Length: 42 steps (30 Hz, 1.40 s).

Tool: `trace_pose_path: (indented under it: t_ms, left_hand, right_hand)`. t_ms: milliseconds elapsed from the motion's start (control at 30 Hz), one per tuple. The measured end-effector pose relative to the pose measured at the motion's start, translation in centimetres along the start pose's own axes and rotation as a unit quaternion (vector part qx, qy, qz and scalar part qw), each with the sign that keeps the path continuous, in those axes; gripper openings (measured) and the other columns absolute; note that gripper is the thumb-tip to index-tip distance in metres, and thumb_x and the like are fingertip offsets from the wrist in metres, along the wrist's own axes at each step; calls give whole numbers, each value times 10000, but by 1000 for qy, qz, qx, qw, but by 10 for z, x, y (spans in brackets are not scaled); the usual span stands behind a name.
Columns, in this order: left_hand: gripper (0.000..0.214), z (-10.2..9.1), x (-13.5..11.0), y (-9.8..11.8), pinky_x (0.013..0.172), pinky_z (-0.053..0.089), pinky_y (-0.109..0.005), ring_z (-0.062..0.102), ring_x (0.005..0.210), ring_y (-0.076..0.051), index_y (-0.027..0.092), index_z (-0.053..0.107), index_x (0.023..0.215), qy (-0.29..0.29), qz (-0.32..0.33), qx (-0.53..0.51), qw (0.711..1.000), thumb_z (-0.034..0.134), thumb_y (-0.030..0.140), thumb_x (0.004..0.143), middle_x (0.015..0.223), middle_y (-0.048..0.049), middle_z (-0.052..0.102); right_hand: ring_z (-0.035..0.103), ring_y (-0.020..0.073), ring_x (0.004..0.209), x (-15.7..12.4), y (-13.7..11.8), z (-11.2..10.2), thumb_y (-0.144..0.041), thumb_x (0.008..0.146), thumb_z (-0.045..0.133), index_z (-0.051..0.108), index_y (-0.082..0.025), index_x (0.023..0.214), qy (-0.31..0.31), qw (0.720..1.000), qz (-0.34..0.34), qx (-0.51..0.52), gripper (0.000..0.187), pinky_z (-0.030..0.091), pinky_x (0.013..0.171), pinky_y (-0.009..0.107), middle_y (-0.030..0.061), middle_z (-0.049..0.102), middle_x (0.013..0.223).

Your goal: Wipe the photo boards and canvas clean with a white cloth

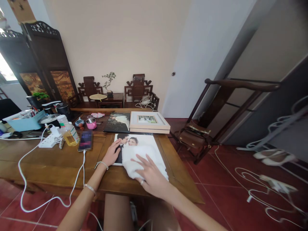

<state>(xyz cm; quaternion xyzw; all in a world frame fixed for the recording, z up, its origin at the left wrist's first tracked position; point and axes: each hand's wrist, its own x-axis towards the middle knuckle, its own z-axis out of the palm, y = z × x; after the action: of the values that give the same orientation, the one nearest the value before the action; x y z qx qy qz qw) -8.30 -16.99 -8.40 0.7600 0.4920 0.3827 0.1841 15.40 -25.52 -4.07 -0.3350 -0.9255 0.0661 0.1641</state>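
Nearby, bottle (64,125) holds liquid (70,138); left hand (112,153) on photo (127,140), right (151,177) on cloth (145,150); grip apart.

The light is mod. bright, w/ daylight from the overexposed window (6,69) to the left of the table (53,163), soft shadow under this table, dimmer area to its right w/ some blur and wide-angle stretching, approx. clear details on its top, and the phone screen (85,140) there pixelated.

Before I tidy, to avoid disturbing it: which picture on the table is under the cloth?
The frontmost one, the couple portrait: the right hand lies on its cloth. The dark picture and light-framed picture behind are uncovered.
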Motion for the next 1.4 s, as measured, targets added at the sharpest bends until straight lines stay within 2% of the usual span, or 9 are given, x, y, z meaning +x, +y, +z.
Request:
trace_pose_path:
  t_ms: [133, 300, 433, 533, 733, 833, 967, 1133, 1400]
  left_hand:
    - [420, -1, 0, 1, 1107, 242, -399, 360, 1297, -187, 195, 493, 1262, -3, -2, -4, 1000, 412, 233, 851, 1385, -62, 426]
    - [431, -2, 0, 1, 1107, 237, -392, 357, 1299, -179, 175, 475, 1279, -8, 6, -2, 1000, 397, 239, 860, 1387, -80, 421]
    - [427, -2, -1, 0, 1110, 231, -387, 353, 1301, -175, 187, 475, 1278, -6, 3, -12, 1000, 396, 255, 865, 1388, -66, 422]
    - [423, -2, 0, 1, 1111, 227, -384, 360, 1297, -184, 172, 484, 1272, 7, -18, -27, 999, 369, 273, 878, 1385, -73, 425]
    - [424, -3, 0, 4, 1110, 234, -377, 368, 1292, -189, 147, 495, 1260, 7, -19, -50, 999, 364, 284, 880, 1373, -87, 440]
    - [407, -2, 0, 3, 1111, 226, -393, 357, 1300, -185, 159, 515, 1239, 4, -15, -35, 999, 382, 240, 863, 1371, -82, 443]
    - [409, -1, 0, 1, 1107, 235, -395, 361, 1297, -179, 146, 519, 1233, 3, -9, -32, 999, 368, 211, 859, 1371, -94, 441]
    - [401, -1, 0, 3, 1109, 225, -393, 366, 1293, -188, 157, 524, 1231, 9, -16, -58, 998, 393, 265, 868, 1366, -86, 450]
    - [477, -11, -4, 22, 1108, 215, -351, 369, 1288, -191, 141, 447, 1298, 89, -32, -166, 982, 303, 386, 914, 1381, -72, 433]
  right_hand:
    - [236, 254, 1325, 5, 4, -2, -234, 823, 465, 626, -257, 1025, -5, 1000, 7, 8, 260, 127, 1075, 508, 22, 465, 1347]
    - [310, 271, 1287, 55, 37, -1, -280, 871, 420, 608, -209, 1096, 16, 998, 62, -21, 301, 178, 1036, 527, 114, 584, 1198]
    - [299, 296, 1285, 81, 43, 2, -255, 865, 425, 587, -201, 1130, 17, 995, 85, -40, 315, 183, 1010, 561, 112, 562, 1230]
    - [260, 305, 1301, 73, 27, 7, -234, 838, 455, 603, -218, 1095, 22, 997, 67, -40, 297, 150, 1019, 574, 87, 477, 1330]
    - [205, 260, 1336, 18, -8, 5, -201, 803, 474, 634, -250, 984, 7, 1000, -6, 10, 247, 80, 1073, 533, 18, 429, 1377]
    - [229, 225, 1333, -6, 0, -4, -169, 793, 465, 642, -243, 952, 8, 1000, 11, 19, 248, 99, 1092, 494, 11, 461, 1352]
    - [291, 236, 1309, -21, 32, -10, -195, 832, 426, 657, -178, 945, 36, 994, 102, -17, 258, 151, 1080, 491, 118, 545, 1257]
    - [306, 296, 1291, 3, 49, -5, -244, 855, 424, 638, -163, 1031, 47, 982, 172, -54, 289, 196, 1023, 549, 157, 576, 1195]
    - [250, 283, 1316, 54, -6, 8, -241, 813, 507, 628, -257, 1018, 0, 1000, -20, 14, 238, 127, 1045, 555, 35, 467, 1346]
